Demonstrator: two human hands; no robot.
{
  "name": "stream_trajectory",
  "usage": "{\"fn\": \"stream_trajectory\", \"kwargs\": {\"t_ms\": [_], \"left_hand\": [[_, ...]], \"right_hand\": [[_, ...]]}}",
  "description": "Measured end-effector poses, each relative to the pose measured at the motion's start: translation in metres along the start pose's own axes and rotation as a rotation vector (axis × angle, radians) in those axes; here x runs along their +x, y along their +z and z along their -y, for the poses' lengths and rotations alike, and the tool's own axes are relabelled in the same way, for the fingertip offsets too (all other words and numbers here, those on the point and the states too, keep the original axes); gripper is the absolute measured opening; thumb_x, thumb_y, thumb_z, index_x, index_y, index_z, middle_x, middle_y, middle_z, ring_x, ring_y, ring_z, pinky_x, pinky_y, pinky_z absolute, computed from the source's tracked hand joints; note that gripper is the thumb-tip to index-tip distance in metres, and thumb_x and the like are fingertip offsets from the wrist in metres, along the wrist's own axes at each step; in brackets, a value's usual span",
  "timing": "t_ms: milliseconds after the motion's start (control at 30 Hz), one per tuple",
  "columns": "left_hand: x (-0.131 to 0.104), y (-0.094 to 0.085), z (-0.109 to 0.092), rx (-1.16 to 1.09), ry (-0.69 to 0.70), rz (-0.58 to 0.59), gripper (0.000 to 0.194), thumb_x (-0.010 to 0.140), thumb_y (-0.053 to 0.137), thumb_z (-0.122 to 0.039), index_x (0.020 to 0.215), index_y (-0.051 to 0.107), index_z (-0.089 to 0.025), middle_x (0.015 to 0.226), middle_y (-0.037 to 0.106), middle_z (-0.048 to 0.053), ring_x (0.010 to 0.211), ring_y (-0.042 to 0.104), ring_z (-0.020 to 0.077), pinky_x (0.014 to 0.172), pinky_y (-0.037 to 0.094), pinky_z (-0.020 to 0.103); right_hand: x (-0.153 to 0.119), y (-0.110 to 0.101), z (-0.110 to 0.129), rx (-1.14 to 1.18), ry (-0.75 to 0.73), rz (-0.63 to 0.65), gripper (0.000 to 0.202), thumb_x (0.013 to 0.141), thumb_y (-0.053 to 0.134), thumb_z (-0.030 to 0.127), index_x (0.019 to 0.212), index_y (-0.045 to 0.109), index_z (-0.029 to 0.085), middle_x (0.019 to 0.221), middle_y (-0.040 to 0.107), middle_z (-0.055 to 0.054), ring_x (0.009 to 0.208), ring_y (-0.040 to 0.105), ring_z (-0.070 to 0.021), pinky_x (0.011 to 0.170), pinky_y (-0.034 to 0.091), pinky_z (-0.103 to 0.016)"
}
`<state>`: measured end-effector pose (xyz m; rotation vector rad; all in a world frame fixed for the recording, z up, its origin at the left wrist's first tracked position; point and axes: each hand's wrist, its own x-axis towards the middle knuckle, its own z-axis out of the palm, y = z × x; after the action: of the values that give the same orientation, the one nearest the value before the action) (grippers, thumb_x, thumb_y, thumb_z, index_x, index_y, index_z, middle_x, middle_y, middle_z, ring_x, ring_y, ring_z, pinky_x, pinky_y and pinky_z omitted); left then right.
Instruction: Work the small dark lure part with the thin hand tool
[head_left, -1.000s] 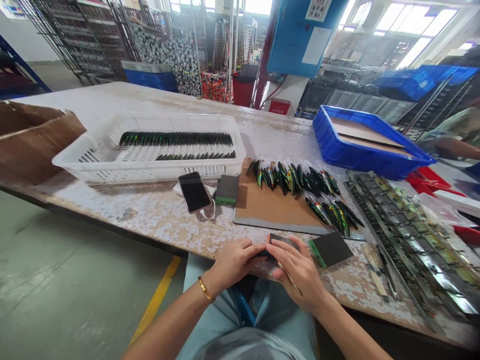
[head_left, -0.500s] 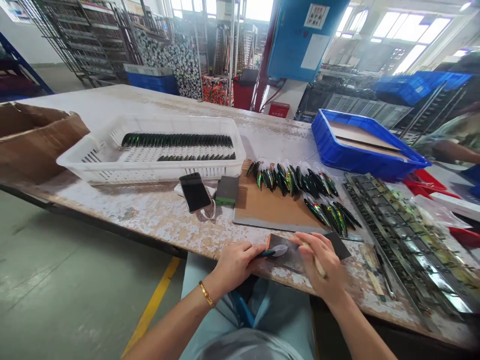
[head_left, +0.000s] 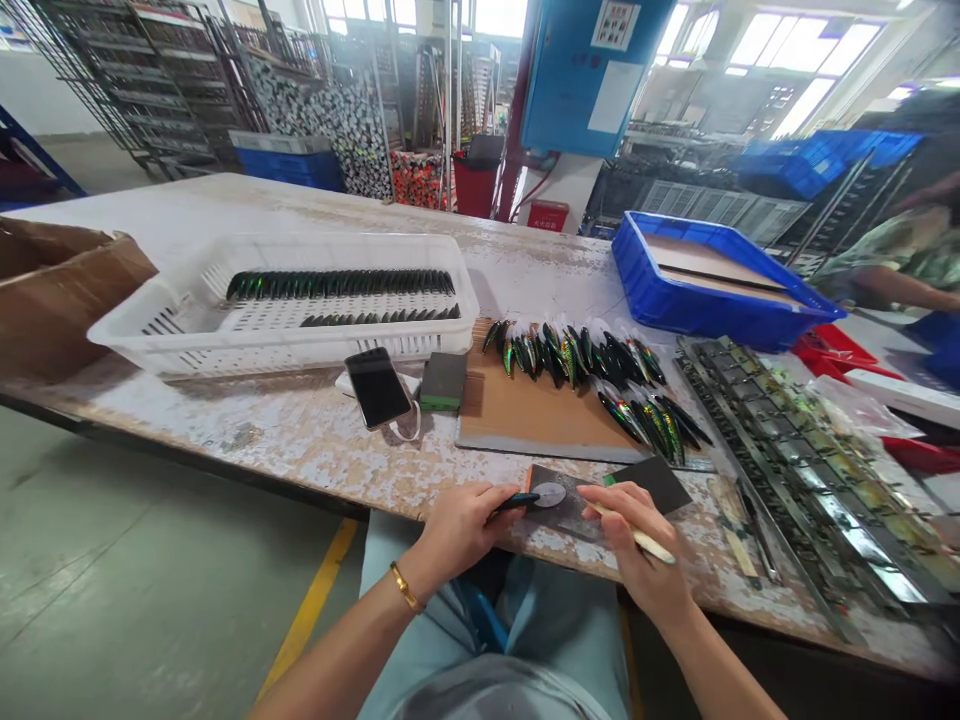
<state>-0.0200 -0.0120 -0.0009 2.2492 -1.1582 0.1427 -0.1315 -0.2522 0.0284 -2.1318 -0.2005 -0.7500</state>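
My left hand [head_left: 466, 522] pinches a dark fishing lure [head_left: 517, 501] whose clear oval lip [head_left: 550, 494] lies over a dark flat block [head_left: 566, 518] at the table's front edge. In my right hand [head_left: 637, 530] is a pale, thin-handled tool [head_left: 651, 545], held like a pen, its tip hidden near the block's right part. A second dark block [head_left: 654, 485] lies just beyond my right hand. Behind the blocks, several green-black lures [head_left: 570, 355] with clear lips rest on a brown cardboard sheet [head_left: 517, 412].
A white basket [head_left: 300, 345] with rows of lures stands at the left, beside a cardboard box [head_left: 67, 300]. A phone [head_left: 377, 387] lies near a green-edged block [head_left: 442, 381]. At the right are metal racks [head_left: 795, 460], a blue crate [head_left: 697, 318] and a person's arm [head_left: 900, 285].
My right hand has shifted slightly, and the pale tool now slants lower to the right and shows more clearly. My left hand still holds the lure. The whole view has moved a little.
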Motion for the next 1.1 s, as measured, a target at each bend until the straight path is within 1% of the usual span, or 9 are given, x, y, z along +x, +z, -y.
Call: {"fn": "stream_trajectory", "kwargs": {"t_ms": [133, 233, 300, 500, 633, 700, 767, 867, 1100], "left_hand": [[0.0, 0.001, 0.001, -0.055, -0.016, 0.005, 0.023, 0.099, 0.07, -0.029, 0.121, 0.069, -0.024, 0.112, 0.074, 0.001, 0.092, 0.072, 0.0249, 0.072, 0.054, 0.034], [0.001, 0.0, 0.0, -0.088, -0.019, 0.013, 0.021, 0.1, 0.068, -0.028, 0.12, 0.069, -0.023, 0.112, 0.074, 0.002, 0.093, 0.072, 0.0243, 0.074, 0.054, 0.033], [0.003, -0.002, -0.001, -0.089, -0.032, 0.04, 0.021, 0.1, 0.068, -0.027, 0.121, 0.069, -0.023, 0.11, 0.074, 0.002, 0.093, 0.072, 0.0248, 0.074, 0.054, 0.034], [0.003, -0.003, -0.002, -0.071, -0.031, 0.033, 0.023, 0.097, 0.07, -0.024, 0.121, 0.069, -0.023, 0.111, 0.074, 0.002, 0.091, 0.072, 0.0248, 0.07, 0.052, 0.033], [0.002, -0.003, -0.003, -0.062, -0.021, 0.033, 0.026, 0.096, 0.071, -0.022, 0.122, 0.068, -0.024, 0.1, 0.074, -0.002, 0.082, 0.071, 0.0233, 0.064, 0.047, 0.032], [0.002, -0.004, -0.005, -0.052, -0.022, 0.027, 0.026, 0.096, 0.071, -0.023, 0.122, 0.068, -0.025, 0.099, 0.074, -0.002, 0.08, 0.071, 0.023, 0.063, 0.046, 0.032], [0.003, -0.004, -0.005, -0.049, -0.019, 0.013, 0.026, 0.096, 0.071, -0.023, 0.122, 0.068, -0.024, 0.099, 0.074, -0.002, 0.08, 0.07, 0.0227, 0.063, 0.045, 0.032], [0.003, -0.003, -0.006, -0.047, -0.006, -0.002, 0.025, 0.096, 0.071, -0.023, 0.121, 0.068, -0.023, 0.096, 0.073, -0.001, 0.079, 0.07, 0.0225, 0.063, 0.045, 0.031], [0.001, 0.0, -0.004, -0.037, 0.002, 0.005, 0.026, 0.096, 0.07, -0.023, 0.122, 0.067, -0.023, 0.105, 0.074, 0.001, 0.083, 0.071, 0.0238, 0.065, 0.048, 0.033]], "right_hand": [[0.001, 0.011, 0.007, 0.153, 0.168, 0.03, 0.02, 0.104, 0.056, 0.034, 0.108, 0.074, 0.027, 0.08, 0.07, 0.0, 0.072, 0.062, -0.0163, 0.067, 0.047, -0.03], [0.002, 0.022, 0.008, 0.25, 0.347, 0.077, 0.016, 0.099, 0.062, 0.036, 0.103, 0.071, 0.023, 0.08, 0.072, -0.001, 0.069, 0.066, -0.0152, 0.062, 0.05, -0.025], [0.002, 0.026, 0.007, 0.281, 0.394, 0.106, 0.015, 0.096, 0.065, 0.035, 0.101, 0.069, 0.022, 0.081, 0.072, -0.002, 0.069, 0.068, -0.0154, 0.062, 0.052, -0.024], [0.003, 0.026, 0.003, 0.27, 0.341, 0.125, 0.011, 0.098, 0.064, 0.032, 0.099, 0.068, 0.022, 0.078, 0.068, -0.001, 0.063, 0.061, -0.012, 0.057, 0.049, -0.021], [-0.001, 0.025, 0.002, 0.248, 0.367, 0.207, 0.018, 0.097, 0.067, 0.033, 0.112, 0.067, 0.024, 0.093, 0.074, -0.003, 0.074, 0.069, -0.0145, 0.065, 0.055, -0.022], [-0.001, 0.025, 0.004, 0.177, 0.314, 0.176, 0.014, 0.097, 0.067, 0.031, 0.11, 0.069, 0.025, 0.093, 0.075, -0.002, 0.075, 0.07, -0.0147, 0.067, 0.055, -0.023], [0.001, 0.026, 0.006, 0.1, 0.224, 0.097, 0.006, 0.097, 0.067, 0.027, 0.099, 0.071, 0.024, 0.083, 0.073, -0.001, 0.069, 0.066, -0.014, 0.065, 0.052, -0.024], [0.004, 0.03, 0.009, 0.07, 0.142, 0.015, 0.012, 0.098, 0.064, 0.022, 0.087, 0.07, 0.022, 0.078, 0.069, -0.001, 0.068, 0.063, -0.0148, 0.065, 0.051, -0.025], [0.001, 0.033, 0.004, 0.06, 0.07, 0.058, 0.01, 0.096, 0.068, 0.016, 0.101, 0.068, 0.024, 0.089, 0.069, 0.0, 0.08, 0.065, -0.0143, 0.073, 0.051, -0.025]]}}
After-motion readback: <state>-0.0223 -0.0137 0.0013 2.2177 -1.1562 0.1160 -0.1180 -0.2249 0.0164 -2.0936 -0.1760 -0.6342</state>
